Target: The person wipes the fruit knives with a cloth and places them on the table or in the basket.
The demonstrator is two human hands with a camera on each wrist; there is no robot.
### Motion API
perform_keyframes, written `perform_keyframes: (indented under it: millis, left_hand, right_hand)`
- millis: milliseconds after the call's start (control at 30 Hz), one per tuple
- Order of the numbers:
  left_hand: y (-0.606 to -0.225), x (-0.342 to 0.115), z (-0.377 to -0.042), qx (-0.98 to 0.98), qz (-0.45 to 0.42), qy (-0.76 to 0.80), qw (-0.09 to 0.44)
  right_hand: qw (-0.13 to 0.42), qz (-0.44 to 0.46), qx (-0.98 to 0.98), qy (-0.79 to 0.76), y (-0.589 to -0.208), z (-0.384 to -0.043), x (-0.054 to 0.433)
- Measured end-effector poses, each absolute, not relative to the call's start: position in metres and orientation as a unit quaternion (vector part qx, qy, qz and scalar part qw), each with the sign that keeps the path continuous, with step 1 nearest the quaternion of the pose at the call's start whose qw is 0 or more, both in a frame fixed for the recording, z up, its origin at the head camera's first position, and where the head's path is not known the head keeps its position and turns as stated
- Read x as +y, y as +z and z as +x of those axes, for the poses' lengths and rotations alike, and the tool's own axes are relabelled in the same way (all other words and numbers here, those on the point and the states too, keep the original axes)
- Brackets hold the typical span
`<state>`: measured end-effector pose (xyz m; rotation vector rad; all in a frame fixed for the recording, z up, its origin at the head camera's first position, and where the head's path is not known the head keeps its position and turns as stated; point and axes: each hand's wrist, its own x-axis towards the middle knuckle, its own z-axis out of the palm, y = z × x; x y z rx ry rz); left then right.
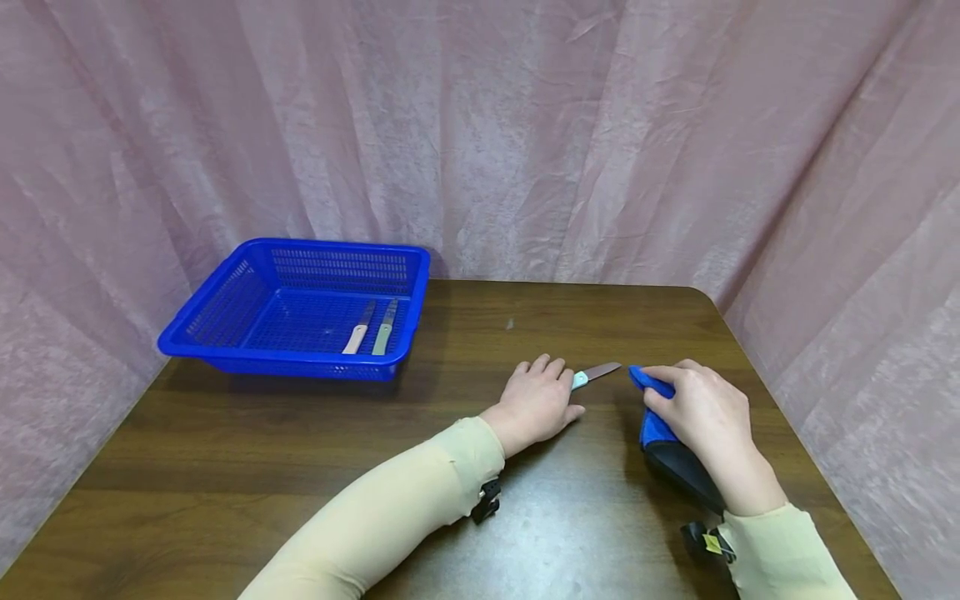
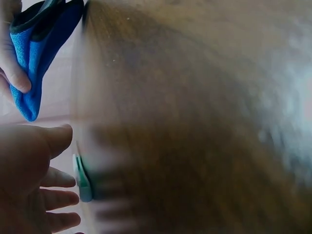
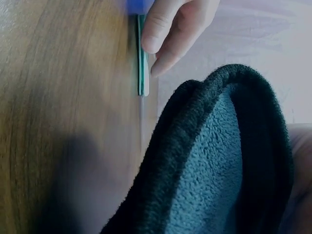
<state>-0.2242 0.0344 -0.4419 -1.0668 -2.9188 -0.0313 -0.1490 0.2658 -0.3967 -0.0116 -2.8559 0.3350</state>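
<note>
A pink curtain (image 1: 510, 142) hangs behind one wooden table (image 1: 300, 450), on which stands one blue plastic basket (image 1: 292, 364). One folded blue cloth (image 1: 656, 427) with black trim is pinched between the thumb and fingers of the right hand (image 1: 708, 408). The left hand (image 1: 534, 400), fingers extended and slightly spread, is over the handle of one mint-handled paring knife (image 1: 595, 373) on the table; whether it touches, I cannot tell. Two more knives, one pink-handled knife (image 1: 360, 328) and one green-handled knife (image 1: 385, 328), lie side by side in the basket.
</note>
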Motion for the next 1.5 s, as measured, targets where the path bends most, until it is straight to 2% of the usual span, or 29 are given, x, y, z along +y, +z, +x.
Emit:
perform_keyframes:
  millis: [200,500,1033,1267,1500]
  left_hand:
    - [-0.448,0.038,-0.226,-0.939,-0.342,-0.004,0.029]
    - [-0.448,0.044,-0.235,-0.933,-0.349,0.003,0.088]
    - [-0.45,0.046,-0.243,-0.937,-0.331,-0.002,0.112]
    - [-0.449,0.044,-0.241,-0.94,-0.325,0.006,0.104]
    - [-0.445,0.036,-0.244,-0.936,-0.319,0.003,0.147]
  right_hand:
    - [0.132,-0.006,-0.984,0.118,-0.398,-0.149,0.266]
    - [0.127,-0.005,-0.985,0.119,-0.398,-0.147,0.266]
    - [0.114,-0.015,-0.987,0.116,-0.401,-0.147,0.266]
    - [0.119,-0.013,-0.986,0.119,-0.403,-0.146,0.264]
    - [0.126,-0.012,-0.984,0.123,-0.402,-0.147,0.261]
